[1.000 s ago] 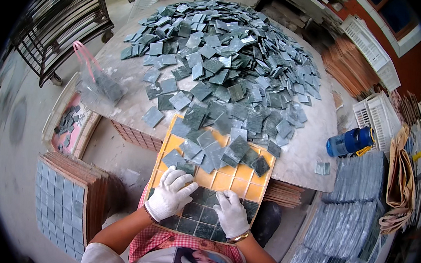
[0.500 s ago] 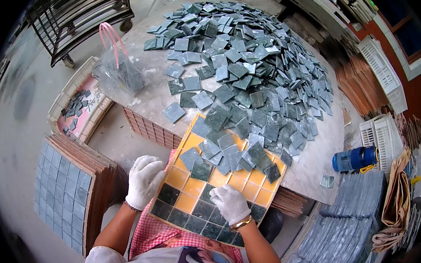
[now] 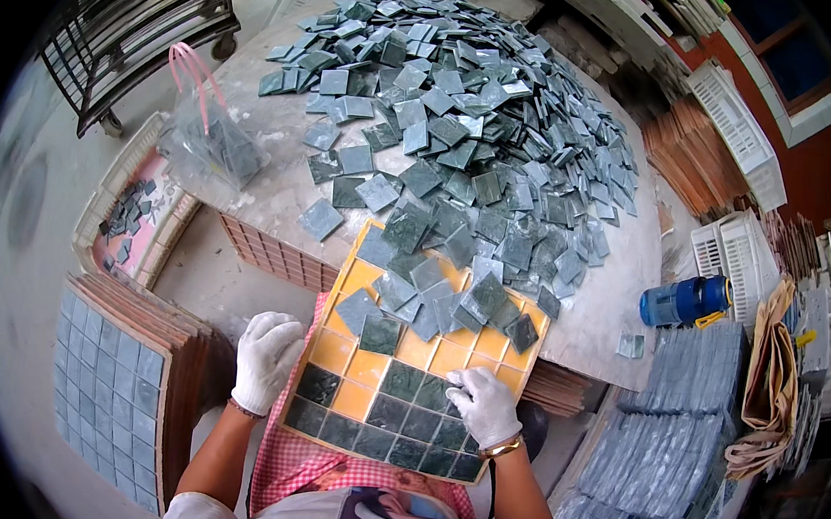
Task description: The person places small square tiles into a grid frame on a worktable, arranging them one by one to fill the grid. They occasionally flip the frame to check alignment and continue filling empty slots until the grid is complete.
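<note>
A yellow grid tray (image 3: pixel 354 399) lies tilted before me, its lower rows filled with dark green square stone tiles (image 3: pixel 387 412). Loose tiles (image 3: pixel 421 309) overlap across its far part. Over the tray's right side is my right hand (image 3: pixel 484 406), in a white glove, its fingers bent together beside a set tile. Whatever it pinches, if anything, is hidden. At the tray's left edge, my gloved left hand (image 3: pixel 269 357) has its fingers curled, and their inner side does not show. Beyond the tray, a large heap of tiles (image 3: pixel 469 96) covers the table (image 3: pixel 600 350).
Stacked tile-filled boards (image 3: pixel 114 372) stand at left, near a crate of tile scraps (image 3: pixel 147 226). A clear bag with pink handles (image 3: pixel 213 148) sits on the table's left corner. At right are a blue bottle (image 3: pixel 686 301) and wrapped tile stacks (image 3: pixel 660 459). A black cart (image 3: pixel 134 27) stands far left.
My right hand has moved right across the tray, uncovering dark tiles in the second row from the near edge. The left hand stays by the tray's left edge. The view has shifted slightly.
</note>
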`<state>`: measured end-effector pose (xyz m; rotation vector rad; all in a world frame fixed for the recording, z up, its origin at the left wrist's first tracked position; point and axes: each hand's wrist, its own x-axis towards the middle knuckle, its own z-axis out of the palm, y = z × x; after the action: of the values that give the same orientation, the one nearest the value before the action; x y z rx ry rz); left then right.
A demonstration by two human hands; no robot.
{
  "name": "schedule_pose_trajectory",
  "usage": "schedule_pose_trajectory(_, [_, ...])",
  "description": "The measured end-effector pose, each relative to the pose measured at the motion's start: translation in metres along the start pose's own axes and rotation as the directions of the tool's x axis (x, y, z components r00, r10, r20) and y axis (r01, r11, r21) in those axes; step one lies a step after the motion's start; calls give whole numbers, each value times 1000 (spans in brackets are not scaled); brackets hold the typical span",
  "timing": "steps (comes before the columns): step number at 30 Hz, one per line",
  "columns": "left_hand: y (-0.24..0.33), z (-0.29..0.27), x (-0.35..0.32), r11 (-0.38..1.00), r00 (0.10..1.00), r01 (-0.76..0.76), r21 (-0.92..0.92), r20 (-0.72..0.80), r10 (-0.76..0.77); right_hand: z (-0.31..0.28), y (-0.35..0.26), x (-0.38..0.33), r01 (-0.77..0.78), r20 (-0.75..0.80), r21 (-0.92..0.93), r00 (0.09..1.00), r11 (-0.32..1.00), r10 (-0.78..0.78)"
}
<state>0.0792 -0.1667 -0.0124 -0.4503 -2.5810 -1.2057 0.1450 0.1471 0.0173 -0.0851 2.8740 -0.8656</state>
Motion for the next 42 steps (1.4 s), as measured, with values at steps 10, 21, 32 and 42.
schedule_pose_trajectory(10, [11,26,66,921,857,-376,102,416,304,44,-67,55,174,-157,-185,966,967,-204])
schedule_pose_trajectory(21, [-3,14,72,948,873,-300,110,433,226,36,-89,43,129,5,-280,991,951,-133])
schedule_pose_trajectory(32, [-28,0,-14,736,901,418,-533,346,-261,70,-90,1,241,12,-189,970,952,-244])
schedule_pose_trajectory(42, [-12,5,-24,-481,670,591,-648,726,-154,78,-96,11,318,167,-471,948,823,-271])
